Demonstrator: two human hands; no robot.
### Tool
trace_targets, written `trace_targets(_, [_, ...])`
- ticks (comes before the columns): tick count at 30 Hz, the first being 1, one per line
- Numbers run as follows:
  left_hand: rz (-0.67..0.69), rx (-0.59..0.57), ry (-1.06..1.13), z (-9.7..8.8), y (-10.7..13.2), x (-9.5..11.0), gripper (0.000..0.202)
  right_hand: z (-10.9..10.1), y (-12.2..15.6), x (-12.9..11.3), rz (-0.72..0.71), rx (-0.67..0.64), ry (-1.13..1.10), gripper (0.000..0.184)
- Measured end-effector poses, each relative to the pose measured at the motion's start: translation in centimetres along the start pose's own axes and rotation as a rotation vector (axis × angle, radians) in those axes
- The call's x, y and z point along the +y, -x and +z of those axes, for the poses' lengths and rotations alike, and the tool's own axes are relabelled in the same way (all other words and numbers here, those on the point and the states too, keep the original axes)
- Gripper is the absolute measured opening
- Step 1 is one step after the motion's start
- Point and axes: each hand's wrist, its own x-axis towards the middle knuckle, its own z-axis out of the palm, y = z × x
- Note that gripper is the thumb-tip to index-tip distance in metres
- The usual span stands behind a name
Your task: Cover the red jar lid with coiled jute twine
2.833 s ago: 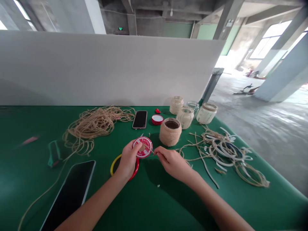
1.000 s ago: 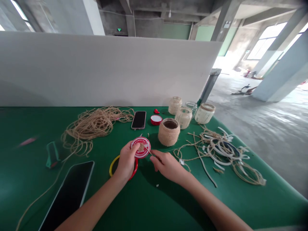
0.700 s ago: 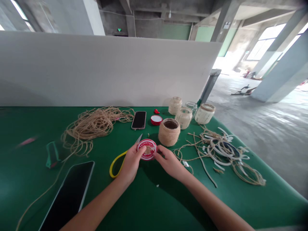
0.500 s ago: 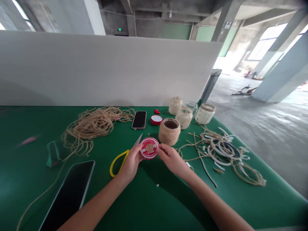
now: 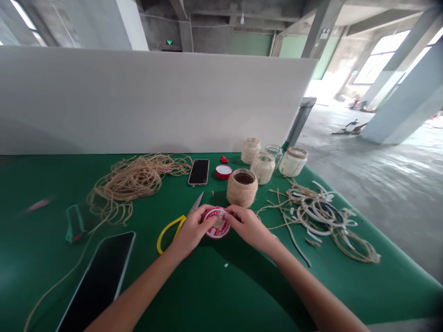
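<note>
Over the green table (image 5: 145, 295), the left hand (image 5: 193, 229) and right hand (image 5: 248, 228) have just closed in from apart to clamp the red lid (image 5: 217, 234) between them, fingertips (image 5: 212, 220) near its twine centre (image 5: 218, 223), yellow scissors (image 5: 170, 235) just beside.

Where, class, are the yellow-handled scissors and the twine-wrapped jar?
Yellow-handled scissors (image 5: 168, 224), head view, on the yellow handle loop.
Twine-wrapped jar (image 5: 242, 193), head view, on the twine wrapping.

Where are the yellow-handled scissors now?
In the head view, the yellow-handled scissors lie on the green table, partly under the left hand, below the black phone.
</note>
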Motion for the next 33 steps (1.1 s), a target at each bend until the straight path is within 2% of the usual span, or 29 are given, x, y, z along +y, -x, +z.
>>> trace_targets(3, [-0.022,-0.009,0.052,-0.1,-0.2,-0.3,0.024,0.1,0.0,0.1,0.018,0.021,0.006,0.019])
trace_targets(7, [-0.010,0.064,0.206,-0.2,-0.6,-0.7,0.026,0.1,0.1,0.4,-0.004,0.093,-0.004,0.022])
trace_targets(12, [-0.047,0.113,0.348,-0.3,-0.8,-0.7,0.029,0.3,0.1,0.4,-0.041,0.084,0.005,0.022])
trace_targets(22, [-0.047,0.104,0.354,-0.3,-0.6,-0.3,0.032,0.3,0.1,0.3,-0.013,0.052,0.002,0.024])
trace_targets(26, [-0.024,0.097,0.295,-0.5,-0.7,-0.7,0.027,0.4,0.2,0.2,-0.007,0.064,0.001,0.024])
trace_targets(33, [0.054,0.210,0.233,-0.6,-0.8,-0.9,0.017,1.0,0.2,0.3,0.023,0.014,-0.089,0.026])
